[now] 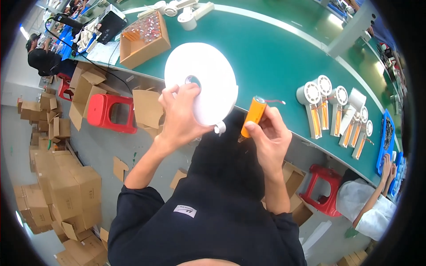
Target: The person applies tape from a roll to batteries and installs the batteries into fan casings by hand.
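Note:
My left hand [179, 116] grips a large white roll of tape [206, 66], its fingers at the core hole and its thumb along the lower edge. A short loose tape end [219, 128] curls out from the roll's bottom right. To the right, my right hand [273, 139] pinches an orange cylindrical battery [254, 116] between thumb and fingers, tilted, with thin wires [277, 102] at its upper end. Battery and roll are apart, both held in front of the table's near edge.
On the green table [266, 53], several white handheld fan bodies [314, 111] lie at right. A cardboard box [146, 46] of orange batteries stands at left. Red stools [111, 113] and cartons [71, 181] are on the floor. Another person [366, 204] works at far right, beside a blue tray [385, 142].

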Demonstrator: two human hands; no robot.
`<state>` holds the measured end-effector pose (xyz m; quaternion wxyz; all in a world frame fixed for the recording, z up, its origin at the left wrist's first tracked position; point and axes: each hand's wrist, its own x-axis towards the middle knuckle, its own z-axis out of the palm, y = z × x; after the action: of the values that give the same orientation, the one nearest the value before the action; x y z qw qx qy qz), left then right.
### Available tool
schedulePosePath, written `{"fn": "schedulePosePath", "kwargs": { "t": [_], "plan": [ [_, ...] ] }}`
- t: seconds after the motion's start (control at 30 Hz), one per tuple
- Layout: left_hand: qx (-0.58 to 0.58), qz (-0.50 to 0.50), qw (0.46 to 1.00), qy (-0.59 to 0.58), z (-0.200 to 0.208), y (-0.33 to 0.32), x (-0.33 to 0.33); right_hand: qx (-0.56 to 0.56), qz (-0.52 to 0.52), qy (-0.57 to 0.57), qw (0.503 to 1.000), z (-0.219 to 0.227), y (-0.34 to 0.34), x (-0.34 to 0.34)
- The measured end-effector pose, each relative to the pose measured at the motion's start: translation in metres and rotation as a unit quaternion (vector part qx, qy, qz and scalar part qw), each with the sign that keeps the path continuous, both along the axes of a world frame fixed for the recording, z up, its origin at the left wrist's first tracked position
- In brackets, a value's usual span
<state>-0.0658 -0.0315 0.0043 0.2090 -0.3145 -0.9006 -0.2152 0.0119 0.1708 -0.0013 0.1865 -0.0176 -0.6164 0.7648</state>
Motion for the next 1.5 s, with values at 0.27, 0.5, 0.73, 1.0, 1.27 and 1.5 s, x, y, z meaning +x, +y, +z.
{"fn": "schedulePosePath", "kwargs": {
  "t": [0.27, 0.5, 0.73, 1.0, 1.27, 1.5],
  "plan": [
    [-0.007, -0.01, 1.0, 0.005, 0.0, 0.01, 0.006, 0.023, -0.025, 0.03, 0.999, -0.008, -0.001, -0.004],
    [-0.01, -0.002, 1.0, 0.002, 0.003, 0.007, 0.01, 0.073, -0.041, 0.047, 0.995, -0.007, -0.002, -0.007],
    [-0.033, -0.01, 0.999, 0.007, 0.007, 0.007, 0.009, 0.112, -0.05, 0.028, 0.992, -0.006, 0.0, -0.006],
    [-0.069, -0.012, 0.995, 0.069, 0.015, 0.008, 0.011, -0.017, 0.053, -0.082, 0.995, 0.015, 0.007, -0.015],
    [0.049, 0.068, 0.996, 0.033, 0.003, 0.039, 0.018, -0.121, -0.076, 0.043, 0.989, 0.008, -0.014, -0.027],
    [0.179, 0.157, 0.971, -0.009, 0.011, 0.071, 0.017, -0.182, -0.155, 0.151, 0.959, -0.005, -0.033, -0.037]
  ]
}}
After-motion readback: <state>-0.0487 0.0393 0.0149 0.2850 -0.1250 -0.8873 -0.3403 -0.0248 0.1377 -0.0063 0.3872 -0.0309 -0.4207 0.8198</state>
